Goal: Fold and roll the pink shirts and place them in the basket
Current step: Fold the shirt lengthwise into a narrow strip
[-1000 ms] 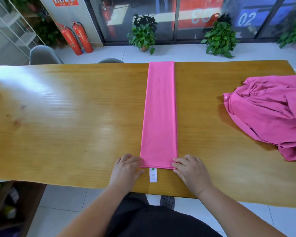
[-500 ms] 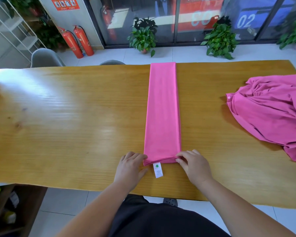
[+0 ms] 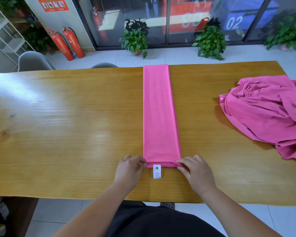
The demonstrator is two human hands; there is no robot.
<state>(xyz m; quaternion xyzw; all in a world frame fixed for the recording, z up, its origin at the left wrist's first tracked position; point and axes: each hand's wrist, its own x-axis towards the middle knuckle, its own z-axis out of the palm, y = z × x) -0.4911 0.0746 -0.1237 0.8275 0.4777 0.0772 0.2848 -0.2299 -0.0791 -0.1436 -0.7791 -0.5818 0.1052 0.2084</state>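
Spanning the whole view, a long glossy yellow-brown wooden table point(image 3: 58, 134) carries everything. At the table's right end lies a loose, crumpled heap of darker pink shirt fabric point(image 3: 266, 115). A small white button shows at its left edge, and its right side is cut off by the frame.

Down the table's middle lies a brighter pink shirt folded into a long, narrow flat strip point(image 3: 160, 113), running from the far edge almost to the near edge. The heap and the strip are well apart.

Beyond the table's far edge, on a pale tiled floor, stand a grey moulded chair point(image 3: 32, 61), two leafy green potted plants point(image 3: 135, 38) and two red fire extinguishers point(image 3: 67, 43).

Close to the table's near edge, the person's bare left hand point(image 3: 129, 170) and bare right hand point(image 3: 197, 171) sit at the strip's two near corners. The fingers point(image 3: 140, 161) of each hand are curled, pinching the stacked fabric layers at the strip's end.

Between the hands, a small white care label with a green mark point(image 3: 157, 171) sticks out from the strip's end and lies flat on the table.
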